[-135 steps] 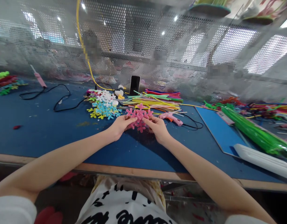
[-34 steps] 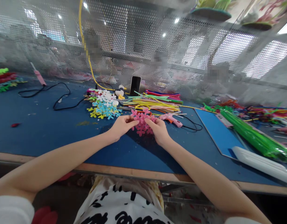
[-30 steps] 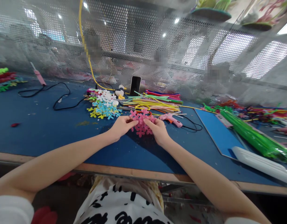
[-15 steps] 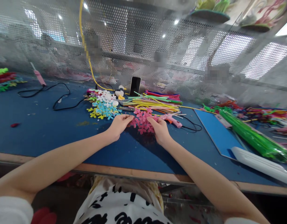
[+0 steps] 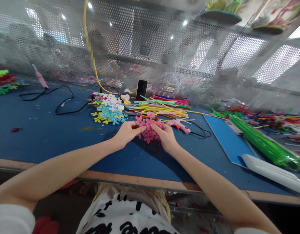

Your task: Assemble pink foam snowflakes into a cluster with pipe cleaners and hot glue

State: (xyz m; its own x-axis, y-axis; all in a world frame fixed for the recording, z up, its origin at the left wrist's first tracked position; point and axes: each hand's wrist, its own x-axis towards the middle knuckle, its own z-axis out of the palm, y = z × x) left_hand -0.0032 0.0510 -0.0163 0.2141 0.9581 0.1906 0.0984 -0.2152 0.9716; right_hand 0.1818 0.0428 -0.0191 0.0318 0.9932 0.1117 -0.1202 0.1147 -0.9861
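A bunch of pink pipe-cleaner flowers point(image 5: 148, 138) is held up above the blue tabletop between my two hands. My left hand point(image 5: 128, 132) pinches its left side, the thumb lying over the petals. On the right side my right hand point(image 5: 166, 136) grips it with thumb and fingers, some of them hidden behind the flowers. Just behind my right hand lies a pink glue gun point(image 5: 179, 124) with a black cord. Left of the bunch is a heap of white, blue and yellow pipe-cleaner flowers point(image 5: 108, 109).
Loose pipe cleaners point(image 5: 162, 109) lie behind my hands, with scissors point(image 5: 132, 113) beside them. A phone point(image 5: 141, 89) leans near the perforated metal screen point(image 5: 150, 42). To the right are a blue board point(image 5: 225, 138), a green plastic-wrapped bundle point(image 5: 264, 141) and a white tray-like piece point(image 5: 272, 172).
My left hand has moved slightly right, its thumb now further over the pink flowers. The bunch has turned a little between my hands.
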